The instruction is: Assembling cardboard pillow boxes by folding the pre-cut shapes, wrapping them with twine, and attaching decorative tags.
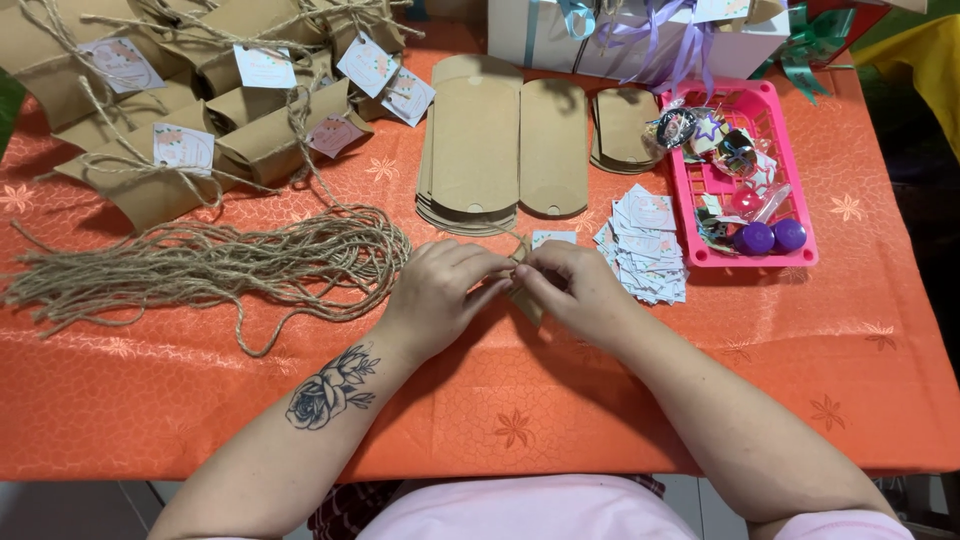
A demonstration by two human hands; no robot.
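Far left on the orange-clothed bench (150, 400): heap of finished kraft pillow boxes (200, 100), tied with twine and tagged; below, loose bundle of cut jute twine (200, 265). Centre: left hand (440, 290) and right hand (575, 290) pinched together on a small kraft pillow box (524, 300), fingers closed around it and a strand of twine, box mostly hidden between them. Just behind: stack of flat unfolded box blanks (475, 150), then two more stacks. Right: pile of printed paper tags (645, 250), pink plastic basket (790, 258) of small trinkets. Judging by the heaps: many boxes done, many blanks left
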